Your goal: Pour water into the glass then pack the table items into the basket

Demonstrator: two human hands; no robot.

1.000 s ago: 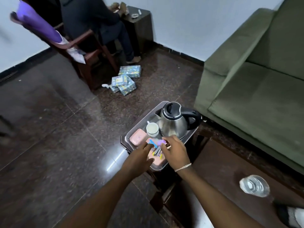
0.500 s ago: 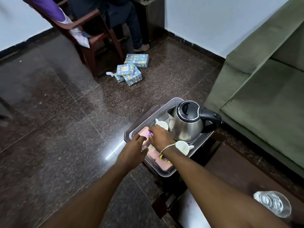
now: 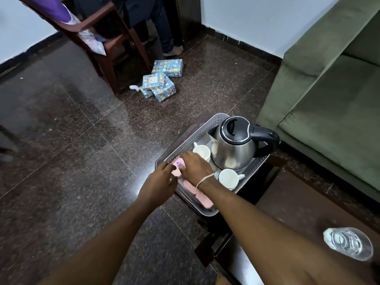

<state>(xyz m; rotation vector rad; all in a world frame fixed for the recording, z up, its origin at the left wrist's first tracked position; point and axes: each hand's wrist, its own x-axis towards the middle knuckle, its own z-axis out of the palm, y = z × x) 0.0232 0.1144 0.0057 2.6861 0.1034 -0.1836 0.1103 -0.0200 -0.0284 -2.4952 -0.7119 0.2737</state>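
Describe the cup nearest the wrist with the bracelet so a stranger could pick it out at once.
Find the grey perforated basket at the end of the dark table, in front of the green sofa. Inside it, a steel kettle stands with a white cup on either side. The one meant is the near cup, just right of the right hand and its bracelet, while the far cup sits beyond the knuckles.

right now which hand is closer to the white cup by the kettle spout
Right. The right hand lies in the basket, its fingers almost at the white cup. The left hand sits at the basket's near-left edge, farther away.
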